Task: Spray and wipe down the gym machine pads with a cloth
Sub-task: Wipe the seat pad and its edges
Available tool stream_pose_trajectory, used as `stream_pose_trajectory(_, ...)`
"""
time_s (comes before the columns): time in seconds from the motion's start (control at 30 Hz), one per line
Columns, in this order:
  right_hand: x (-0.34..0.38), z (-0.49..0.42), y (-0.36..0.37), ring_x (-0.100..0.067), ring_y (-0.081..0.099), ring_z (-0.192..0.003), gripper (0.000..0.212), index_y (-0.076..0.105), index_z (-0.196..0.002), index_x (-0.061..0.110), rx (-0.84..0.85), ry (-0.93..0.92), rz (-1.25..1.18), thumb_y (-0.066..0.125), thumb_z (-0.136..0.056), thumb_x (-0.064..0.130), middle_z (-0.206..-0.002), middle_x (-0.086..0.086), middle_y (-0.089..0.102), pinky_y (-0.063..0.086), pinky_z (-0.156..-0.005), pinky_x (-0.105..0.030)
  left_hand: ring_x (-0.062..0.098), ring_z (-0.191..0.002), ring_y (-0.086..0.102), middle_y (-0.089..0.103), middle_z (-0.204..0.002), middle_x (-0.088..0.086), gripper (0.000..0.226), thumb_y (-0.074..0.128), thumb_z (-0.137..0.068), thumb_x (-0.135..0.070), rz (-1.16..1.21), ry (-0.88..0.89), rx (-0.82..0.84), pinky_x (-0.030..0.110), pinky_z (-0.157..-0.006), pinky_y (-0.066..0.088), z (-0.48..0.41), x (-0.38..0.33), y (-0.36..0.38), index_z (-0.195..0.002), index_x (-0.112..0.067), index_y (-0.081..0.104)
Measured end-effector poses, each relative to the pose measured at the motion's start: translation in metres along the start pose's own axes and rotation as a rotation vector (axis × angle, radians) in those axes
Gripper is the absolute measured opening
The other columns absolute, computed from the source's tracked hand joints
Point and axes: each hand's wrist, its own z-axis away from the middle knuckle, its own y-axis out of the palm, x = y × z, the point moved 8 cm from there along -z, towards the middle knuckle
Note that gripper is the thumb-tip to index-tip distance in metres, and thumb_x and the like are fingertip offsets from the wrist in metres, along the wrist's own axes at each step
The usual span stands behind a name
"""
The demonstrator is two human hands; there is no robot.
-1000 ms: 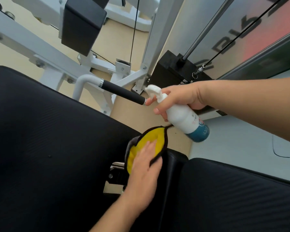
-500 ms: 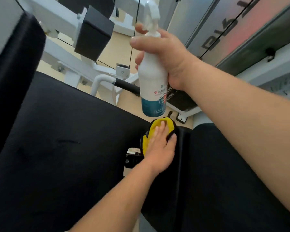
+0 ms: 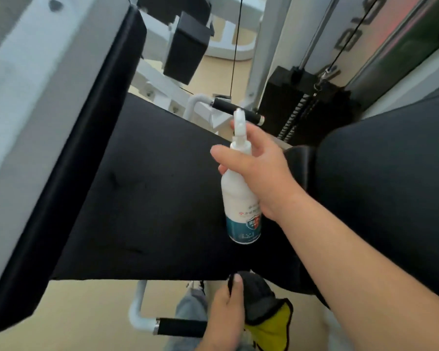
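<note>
Right hand [image 3: 260,173] was wrapped around white plastic spray bottle with teal label [image 3: 241,206], centre, over large black padded seat [image 3: 150,198]. Left hand [image 3: 224,315] at 6 o'clock clutched yellow-and-black microfibre cloth [image 3: 266,315], off the pad. Risk: nozzle pointed 12 o'clock, so spray likely misses the pad.

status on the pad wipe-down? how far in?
Done: nothing can be confirmed; no wet streaks show on the seat pad. In hand: right hand holds the spray bottle upright over that pad; left hand holds the yellow-and-black cloth off the pad, below its front edge. Left: spraying and wiping this pad, likely the back pad too.
</note>
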Motion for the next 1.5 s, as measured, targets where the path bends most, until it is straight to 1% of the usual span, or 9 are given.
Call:
stream_pose_trajectory(0.2, -0.082, 0.038, 0.04, -0.027, 0.08, -0.098, 0.046, 0.064, -0.127, 0.046, 0.121, 0.194, -0.025, 0.087, -0.088, 0.041, -0.094, -0.007, 0.082, 0.063, -0.099, -0.061, 0.009, -0.097, 0.059, 0.062, -0.1, -0.013, 0.02, 0.043, -0.109, -0.043, 0.063, 0.089, -0.291, 0.031, -0.086, 0.046, -0.003, -0.034, -0.089, -0.103, -0.033, 0.059)
stream_pose_trajectory(0.47, -0.169, 0.033, 0.092, -0.024, 0.074, -0.082, 0.043, 0.068, -0.118, 0.035, 0.18, 0.347, -0.078, 0.093, -0.083, 0.036, -0.084, -0.007, 0.078, 0.063, -0.083, -0.047, 0.008, -0.087, 0.067, 0.071, -0.094, -0.007, 0.021, 0.084, -0.085, -0.024, 0.18, 0.196, -0.351, 0.017, -0.063, 0.049, -0.011, -0.03, -0.168, -0.096, -0.026, 0.067)
stream_pose_trajectory(0.63, -0.209, 0.024, 0.116, -0.03, 0.07, -0.078, 0.05, 0.067, -0.122, 0.026, 0.184, 0.489, -0.214, 0.095, -0.081, 0.032, -0.082, -0.013, 0.073, 0.06, -0.078, -0.046, 0.02, -0.104, 0.06, 0.064, -0.107, -0.005, 0.048, 0.084, -0.084, -0.016, 0.147, 0.233, -0.374, 0.032, -0.09, 0.045, -0.019, -0.023, -0.19, -0.126, -0.019, 0.062)
stream_pose_trajectory(0.9, -0.23, 0.014, 0.125, -0.031, 0.07, -0.078, 0.046, 0.07, -0.117, 0.022, 0.157, 0.531, -0.215, 0.095, -0.081, 0.034, -0.08, -0.013, 0.073, 0.061, -0.081, -0.047, 0.0, -0.083, 0.052, 0.054, -0.095, -0.02, 0.041, 0.08, -0.088, -0.017, 0.171, 0.291, -0.326, 0.014, -0.065, 0.038, -0.025, -0.032, -0.197, -0.118, -0.026, 0.053)
stream_pose_trajectory(1.07, -0.228, 0.015, 0.118, -0.032, 0.071, -0.08, 0.049, 0.067, -0.124, 0.026, 0.157, 0.528, -0.257, 0.094, -0.084, 0.034, -0.081, -0.012, 0.074, 0.062, -0.083, -0.048, 0.018, -0.114, 0.057, 0.062, -0.126, 0.0, 0.061, 0.08, -0.088, -0.024, 0.117, 0.302, -0.451, 0.026, -0.09, 0.046, -0.013, -0.044, -0.202, -0.143, -0.018, 0.055)
stream_pose_trajectory(1.13, -0.225, 0.019, 0.109, -0.033, 0.071, -0.081, 0.049, 0.067, -0.126, 0.027, 0.147, 0.511, -0.269, 0.093, -0.085, 0.032, -0.082, -0.013, 0.074, 0.062, -0.084, -0.05, 0.004, -0.111, 0.06, 0.061, -0.117, -0.011, 0.039, 0.075, -0.092, -0.028, 0.12, 0.416, -0.554, 0.023, -0.09, 0.045, 0.004, -0.059, -0.209, -0.125, -0.037, 0.058)
stream_pose_trajectory(1.23, -0.219, 0.023, 0.088, -0.03, 0.073, -0.081, 0.046, 0.068, -0.123, 0.03, 0.091, 0.464, -0.232, 0.093, -0.084, 0.034, -0.086, -0.013, 0.075, 0.065, -0.087, -0.052, -0.021, -0.096, 0.054, 0.057, -0.101, -0.027, 0.015, 0.062, -0.102, -0.03, -0.123, 0.833, -0.689, 0.016, -0.08, 0.04, 0.046, -0.101, -0.199, -0.106, -0.043, 0.056)
stream_pose_trajectory(1.33, -0.208, 0.022, 0.064, -0.026, 0.073, -0.081, 0.044, 0.07, -0.116, 0.031, -0.015, 0.397, -0.203, 0.095, -0.08, 0.034, -0.092, -0.013, 0.076, 0.064, -0.079, -0.046, 0.015, -0.137, 0.052, 0.058, -0.143, -0.003, 0.056, 0.06, -0.087, -0.018, -0.634, 1.098, -0.597, 0.038, -0.114, 0.039, 0.027, -0.1, -0.151, -0.143, -0.018, 0.055)
stream_pose_trajectory(1.5, -0.193, 0.019, 0.031, -0.025, 0.072, -0.08, 0.036, 0.071, -0.112, 0.036, -0.09, 0.322, -0.202, 0.092, -0.084, 0.031, -0.088, -0.011, 0.077, 0.063, -0.077, -0.044, 0.035, -0.152, 0.03, 0.039, -0.164, 0.005, 0.087, 0.075, -0.076, -0.045, -1.34, 0.699, -0.368, 0.062, -0.12, 0.017, -0.085, -0.032, -0.087, -0.155, -0.02, 0.048)
